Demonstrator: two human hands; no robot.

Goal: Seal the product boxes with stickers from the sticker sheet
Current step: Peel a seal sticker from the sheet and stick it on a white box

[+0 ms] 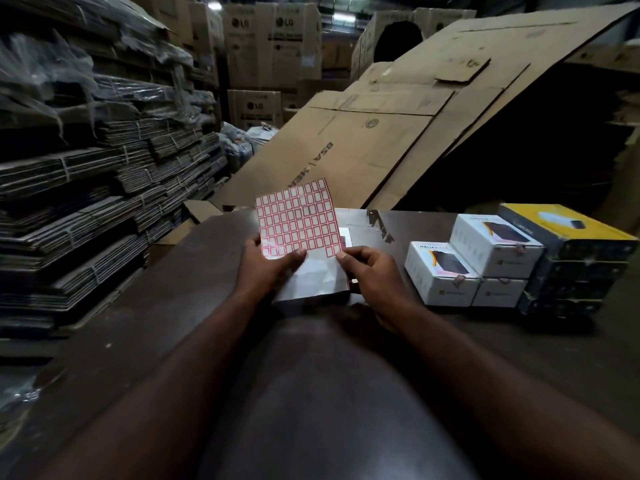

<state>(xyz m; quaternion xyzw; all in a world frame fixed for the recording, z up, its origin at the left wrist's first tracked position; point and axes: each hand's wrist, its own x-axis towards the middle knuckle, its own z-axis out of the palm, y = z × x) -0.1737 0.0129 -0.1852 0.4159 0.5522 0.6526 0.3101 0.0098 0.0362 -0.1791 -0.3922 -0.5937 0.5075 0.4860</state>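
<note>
Red-and-white gridded paper sticker sheet [298,220] held upright over white cardboard product box [311,303] at table centre. Left hand [265,268] clamped on sheet's lower edge; right hand [370,275] pinching its lower right corner. Seemingly mid-task: bottom rows partly stripped, 3 stacked white boxes [495,247] at right, seals unclear, beside yellow-topped dark box stack [571,261]. Dark brown tabletop [173,289]; dim warehouse, flattened cardboard bundles [104,188] left, leaning cardboard sheet [398,133] behind.

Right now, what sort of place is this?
Likely a warehouse packing area: bundled flattened cartons stacked at left, tall LG shipping cartons behind, small product boxes on the worktable.
</note>
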